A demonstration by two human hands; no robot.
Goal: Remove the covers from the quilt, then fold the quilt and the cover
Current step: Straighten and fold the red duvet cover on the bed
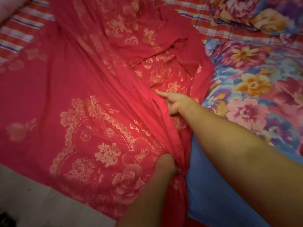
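Observation:
A red cover (68, 89) with gold flowers and characters lies spread over the bed, rumpled and bunched toward the right. My left hand (164, 166) grips a gathered fold of it near the bed's front edge. My right hand (174, 102) reaches further in, index finger stretched out on the cloth while the other fingers curl around a fold. To the right lies the quilt (255, 89), blue with large pink, purple and orange flowers, with a plain blue part (209, 185) next to my right forearm.
A red, white and purple striped sheet (18, 33) shows at the top left and across the top. A floral pillow (255, 12) sits at the top right. Pale floor (32, 202) runs along the bed's front edge at the bottom left.

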